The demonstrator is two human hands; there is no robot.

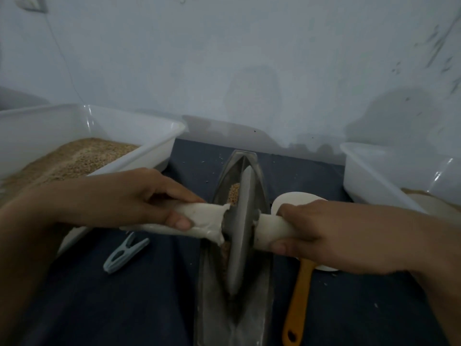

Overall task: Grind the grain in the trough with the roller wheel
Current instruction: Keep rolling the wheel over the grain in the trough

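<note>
A grey metal boat-shaped trough (259, 310) lies lengthwise on the dark surface in the middle. The grey roller wheel (240, 228) stands on edge inside it. Brown grain (234, 193) shows in the trough on the wheel's left side. A white-wrapped axle handle sticks out on each side of the wheel. My left hand (139, 196) grips the left handle (204, 219). My right hand (331, 233) grips the right handle (272, 229).
A white tub (159, 146) holding brown grain sits at the left. Another white tub (361, 176) stands at the right. A white scoop with an orange handle (298, 303) lies right of the trough. A pale blue clothes peg (124, 254) lies left of it. A wall rises close behind.
</note>
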